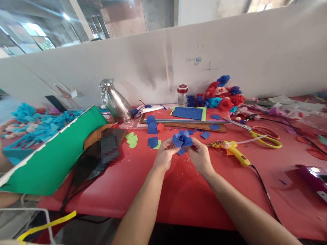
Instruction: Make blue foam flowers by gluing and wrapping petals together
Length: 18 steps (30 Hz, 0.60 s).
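Observation:
A blue paper flower (182, 139) with a rolled centre and spread petals is held up over the red table (176, 190). My left hand (165, 153) pinches its left edge between thumb and fingers. On the opposite edge my right hand (200, 154) grips a petal the same way. Just below the flower a blue paper piece (181, 151) shows, partly hidden by it. To the right of my right hand lies a yellow hot glue gun (233, 151) with a glue stick in its back. Blue petal cutouts (152, 128) lie beyond my left hand.
Scissors (265, 136) with red and yellow handles lie at the right. A steel jug (116, 102) and a red-lidded jar (182, 95) stand at the back, near a pile of paper flowers (224, 97). A green board (56, 156) leans at left beside a black bag (88, 160).

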Each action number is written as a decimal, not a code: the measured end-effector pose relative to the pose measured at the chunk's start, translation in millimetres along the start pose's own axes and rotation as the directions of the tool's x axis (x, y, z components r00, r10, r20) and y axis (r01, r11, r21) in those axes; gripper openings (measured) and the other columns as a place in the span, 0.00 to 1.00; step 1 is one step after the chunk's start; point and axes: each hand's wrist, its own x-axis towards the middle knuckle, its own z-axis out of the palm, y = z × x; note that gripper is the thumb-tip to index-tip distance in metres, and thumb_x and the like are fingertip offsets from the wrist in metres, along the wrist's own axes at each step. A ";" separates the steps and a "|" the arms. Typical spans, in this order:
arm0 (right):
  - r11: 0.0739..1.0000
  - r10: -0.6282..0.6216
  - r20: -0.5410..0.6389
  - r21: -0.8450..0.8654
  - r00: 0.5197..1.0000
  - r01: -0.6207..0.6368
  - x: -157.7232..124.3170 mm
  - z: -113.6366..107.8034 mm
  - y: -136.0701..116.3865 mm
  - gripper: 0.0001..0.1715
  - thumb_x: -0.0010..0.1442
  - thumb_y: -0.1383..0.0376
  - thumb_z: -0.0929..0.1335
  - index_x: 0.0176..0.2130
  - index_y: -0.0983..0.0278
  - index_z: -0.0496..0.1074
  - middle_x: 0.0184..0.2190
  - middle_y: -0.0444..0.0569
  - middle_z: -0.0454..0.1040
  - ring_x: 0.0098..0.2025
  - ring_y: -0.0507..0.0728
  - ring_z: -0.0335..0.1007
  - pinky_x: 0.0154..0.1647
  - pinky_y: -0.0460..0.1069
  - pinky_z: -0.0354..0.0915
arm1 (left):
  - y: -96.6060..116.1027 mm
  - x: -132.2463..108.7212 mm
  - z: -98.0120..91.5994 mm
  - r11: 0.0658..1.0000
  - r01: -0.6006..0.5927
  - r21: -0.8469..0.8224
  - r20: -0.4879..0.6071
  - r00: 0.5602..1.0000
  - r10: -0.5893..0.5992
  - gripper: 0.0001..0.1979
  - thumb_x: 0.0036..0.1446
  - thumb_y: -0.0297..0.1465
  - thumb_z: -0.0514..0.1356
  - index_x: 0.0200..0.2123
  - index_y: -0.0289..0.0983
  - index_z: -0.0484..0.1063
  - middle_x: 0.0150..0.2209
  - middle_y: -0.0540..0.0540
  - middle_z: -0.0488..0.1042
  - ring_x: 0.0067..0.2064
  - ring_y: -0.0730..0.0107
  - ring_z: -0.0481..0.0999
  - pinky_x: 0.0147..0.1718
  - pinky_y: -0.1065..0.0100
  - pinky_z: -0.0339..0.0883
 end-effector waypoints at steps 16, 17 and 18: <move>0.973 0.194 0.026 0.121 0.981 -0.196 2.0 -1.4 -11.5 0.08 0.46 0.61 0.71 0.28 0.62 0.74 0.22 0.43 0.72 0.25 0.52 0.63 0.28 0.47 0.62 | -8.2 6.5 -6.8 0.991 -0.049 0.124 -0.089 0.994 0.060 0.08 0.37 0.32 0.69 0.26 0.38 0.79 0.29 0.50 0.79 0.37 0.66 0.74 0.45 0.63 0.64; 0.968 0.201 0.028 0.150 0.979 -0.203 3.0 -2.9 -14.5 0.08 0.47 0.60 0.71 0.28 0.62 0.73 0.23 0.43 0.71 0.25 0.52 0.63 0.28 0.47 0.62 | -8.7 7.3 -8.1 0.987 -0.066 0.145 -0.089 0.993 0.080 0.08 0.38 0.32 0.69 0.26 0.38 0.79 0.30 0.50 0.79 0.38 0.65 0.74 0.45 0.63 0.64; 0.959 0.215 0.026 0.184 0.976 -0.216 4.2 -4.8 -17.1 0.09 0.48 0.59 0.70 0.28 0.62 0.73 0.23 0.43 0.71 0.26 0.52 0.63 0.28 0.46 0.61 | -8.8 7.7 -9.1 0.983 -0.080 0.167 -0.087 0.992 0.095 0.09 0.39 0.33 0.68 0.27 0.38 0.79 0.31 0.49 0.79 0.39 0.64 0.74 0.46 0.62 0.64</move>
